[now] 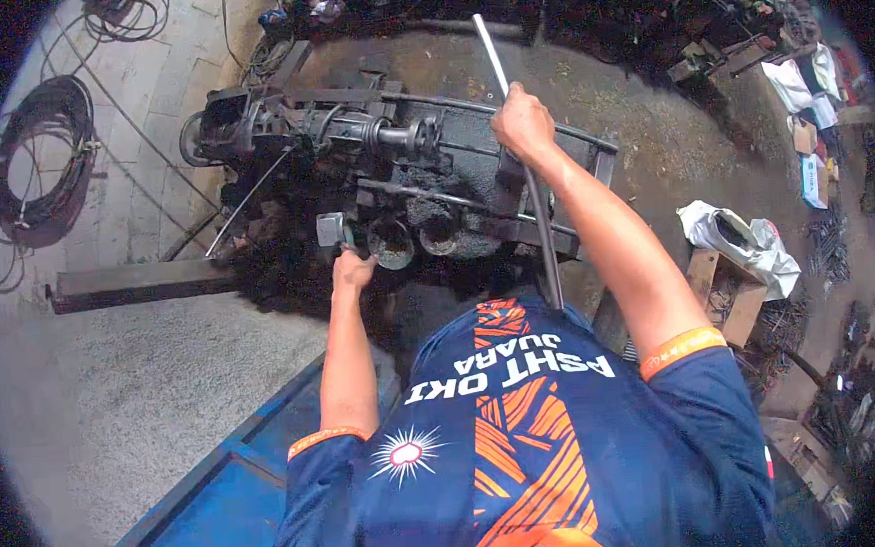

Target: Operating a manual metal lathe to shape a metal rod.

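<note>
My right hand (524,125) is closed round a long metal bar (492,55), shiny at its far end and darker toward my body. The bar slants across the right part of a dark, greasy machine (334,131) with a round spindle and long rails. Its near end reaches down to my shirt. My left hand (355,269) is at the machine's near side, fingers closed on a small greenish part beside a grey box-shaped piece (331,229). What exactly those fingers hold is too small to make out. Two round openings (438,237) lie to the right of that hand.
Coiled black cable (43,162) lies on the pale floor at left. A long dark beam (143,283) extends left of the machine, and a blue metal frame (211,503) is at lower left. At right are a wooden box (750,304), white sacks (772,253) and scattered scrap.
</note>
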`<state>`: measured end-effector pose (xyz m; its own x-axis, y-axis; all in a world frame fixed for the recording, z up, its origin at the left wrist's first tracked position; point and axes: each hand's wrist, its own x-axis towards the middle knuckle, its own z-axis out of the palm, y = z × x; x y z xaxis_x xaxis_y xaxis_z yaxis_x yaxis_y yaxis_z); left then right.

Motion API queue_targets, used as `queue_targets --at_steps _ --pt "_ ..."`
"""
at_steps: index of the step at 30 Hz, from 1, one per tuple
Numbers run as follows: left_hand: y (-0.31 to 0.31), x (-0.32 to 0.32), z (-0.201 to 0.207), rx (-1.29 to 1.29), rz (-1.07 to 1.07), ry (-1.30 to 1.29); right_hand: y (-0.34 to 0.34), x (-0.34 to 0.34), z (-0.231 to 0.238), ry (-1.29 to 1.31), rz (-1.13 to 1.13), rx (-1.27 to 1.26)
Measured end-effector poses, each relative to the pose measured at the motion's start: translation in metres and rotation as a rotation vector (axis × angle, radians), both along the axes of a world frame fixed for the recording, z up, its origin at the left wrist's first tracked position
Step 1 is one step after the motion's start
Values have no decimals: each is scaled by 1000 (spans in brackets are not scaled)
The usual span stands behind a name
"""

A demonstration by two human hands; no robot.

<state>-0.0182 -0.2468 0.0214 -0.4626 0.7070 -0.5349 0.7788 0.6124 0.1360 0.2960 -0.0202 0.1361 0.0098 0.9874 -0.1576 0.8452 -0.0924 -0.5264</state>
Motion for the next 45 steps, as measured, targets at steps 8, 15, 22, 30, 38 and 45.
queue_targets --at_steps 8,15,22,30,38,45 --pt "0 6 16 32 42 -102 0 1 -6 17 -14 31" --pt "-1 8 21 76 37 -79 1 0 -6 7 -7 38" --pt "4 6 25 38 12 -97 1 0 -5 -4 -13 59" --pt "5 9 30 125 -44 -36 1 -4 -2 -14 -13 54" --pt "0 8 25 196 -20 -41 -1 -3 -1 -19 -12 57" --pt "0 4 20 109 -38 -63 3 -5 -8 -3 -18 69"
